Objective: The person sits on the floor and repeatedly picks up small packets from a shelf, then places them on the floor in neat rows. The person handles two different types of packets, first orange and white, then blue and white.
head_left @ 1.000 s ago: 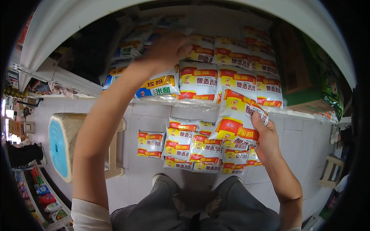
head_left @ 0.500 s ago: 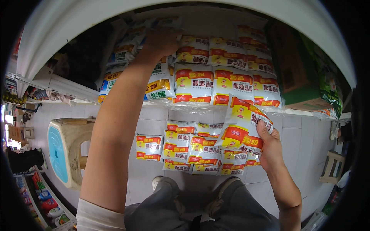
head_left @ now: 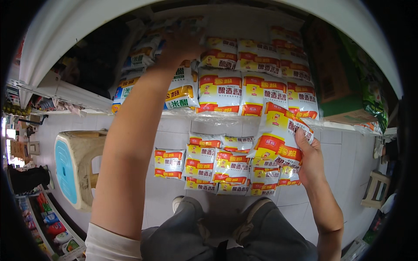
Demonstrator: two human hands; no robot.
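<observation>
My right hand (head_left: 310,161) grips a soy sauce pouch (head_left: 277,138), plump, white, red and yellow, by its right edge in front of the shelf. My left hand (head_left: 183,45) reaches deep into the dim shelf. Its fingers look spread over the vinegar pouches (head_left: 180,96), which are white, blue and orange, at the left. Beside these lie rows of soy sauce pouches (head_left: 220,92) on the shelf. Below, on the floor, several more soy sauce pouches (head_left: 200,163) lie in a group, partly behind the held one.
A plastic stool (head_left: 80,169) with a blue top stands at the left. A green and brown carton (head_left: 344,87) borders the pouches on the shelf's right. The white shelf board (head_left: 348,13) arches overhead. A beige stool (head_left: 375,189) is at far right; packaged goods (head_left: 54,228) fill a lower-left rack.
My right hand has shifted slightly right and up with the soy sauce pouch. The left hand stays over the vinegar pouches, its fingers now looking more spread.
</observation>
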